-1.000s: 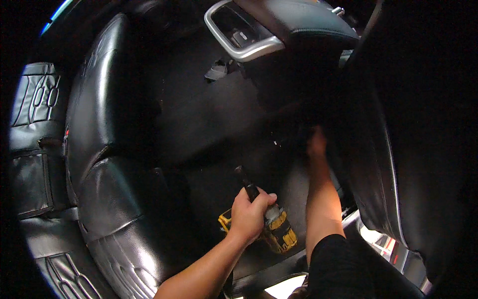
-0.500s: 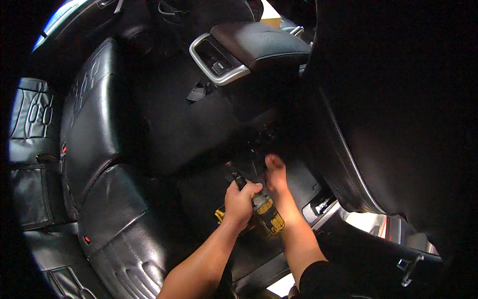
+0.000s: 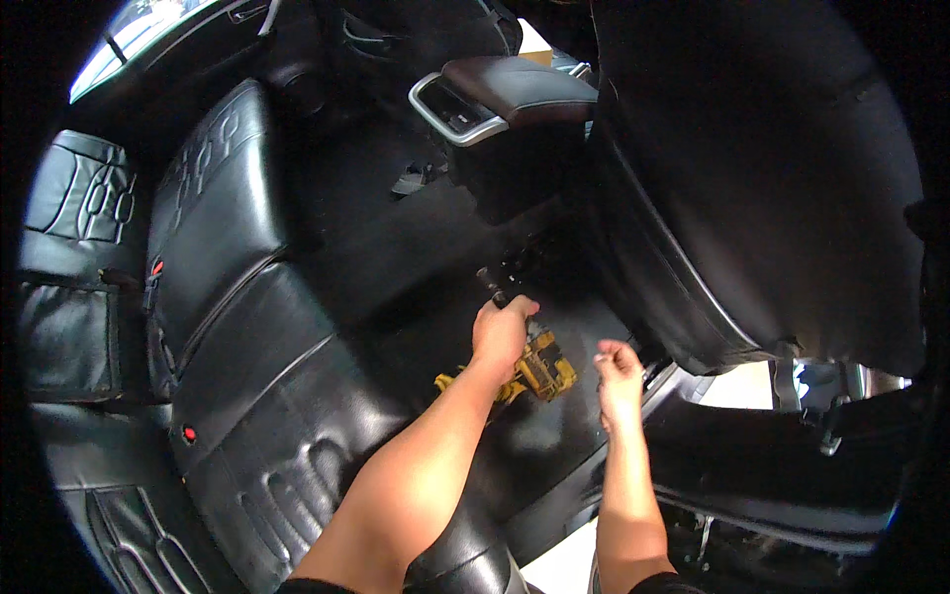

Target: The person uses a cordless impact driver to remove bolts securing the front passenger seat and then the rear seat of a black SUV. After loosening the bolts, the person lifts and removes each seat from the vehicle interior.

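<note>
My left hand (image 3: 501, 335) is wrapped round the front end of a yellow and black cordless impact wrench (image 3: 546, 366). A dark socket extension (image 3: 492, 284) sticks out beyond my fingers, its tip toward the far side of the dark floor (image 3: 396, 297). Part of the wrench's yellow body also shows below my wrist. Apart from the tool, to its right, my right hand (image 3: 619, 381) hovers beside the door sill (image 3: 673, 391) with its fingers curled in. Whatever those fingers hold, if anything, is too small to make out.
A black leather rear seat (image 3: 257, 337) with red buckle buttons fills the left. The front seat's back (image 3: 752, 178) rises on the right. At the far middle stands the centre console (image 3: 524, 84); a dark bracket (image 3: 411, 180) lies near its foot. The open door's latch (image 3: 829, 441) is at lower right.
My right hand has drawn back from beside the wrench, moving right toward the door sill, its fingers now curled. My left hand keeps its grip on the wrench. The view has shifted.
</note>
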Motion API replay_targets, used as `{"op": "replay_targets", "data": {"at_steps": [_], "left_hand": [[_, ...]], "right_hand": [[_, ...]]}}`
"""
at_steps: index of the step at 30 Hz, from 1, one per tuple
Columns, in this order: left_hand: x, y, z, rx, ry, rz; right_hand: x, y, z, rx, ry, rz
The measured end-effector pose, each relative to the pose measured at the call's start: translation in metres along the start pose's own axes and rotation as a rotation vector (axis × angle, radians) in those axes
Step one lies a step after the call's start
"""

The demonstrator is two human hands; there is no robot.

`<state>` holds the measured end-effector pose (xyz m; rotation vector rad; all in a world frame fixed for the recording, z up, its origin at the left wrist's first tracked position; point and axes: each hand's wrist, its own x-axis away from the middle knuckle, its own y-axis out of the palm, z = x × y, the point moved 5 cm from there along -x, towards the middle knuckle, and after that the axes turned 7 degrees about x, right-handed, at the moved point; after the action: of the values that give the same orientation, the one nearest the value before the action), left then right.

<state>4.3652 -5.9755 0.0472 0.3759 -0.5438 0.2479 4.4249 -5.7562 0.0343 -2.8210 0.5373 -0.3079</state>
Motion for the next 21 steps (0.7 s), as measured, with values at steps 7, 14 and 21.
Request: {"op": "replay_targets", "data": {"at_steps": [7,14,21], "left_hand": [[0.003,0.004,-0.006,0.001,-0.031,-0.001],[0.007,0.002,0.001,-0.137,0.008,0.009],[0.009,0.006,0.003,0.026,-0.063,-0.041]], "right_hand": [[0.176,0.121,-0.207,0.149,-0.845,-0.888],[0.242,0.257,-0.217,0.843,-0.965,-1.273],[0.248,0.256,-0.239,0.724,-1.193,-0.997]]}}
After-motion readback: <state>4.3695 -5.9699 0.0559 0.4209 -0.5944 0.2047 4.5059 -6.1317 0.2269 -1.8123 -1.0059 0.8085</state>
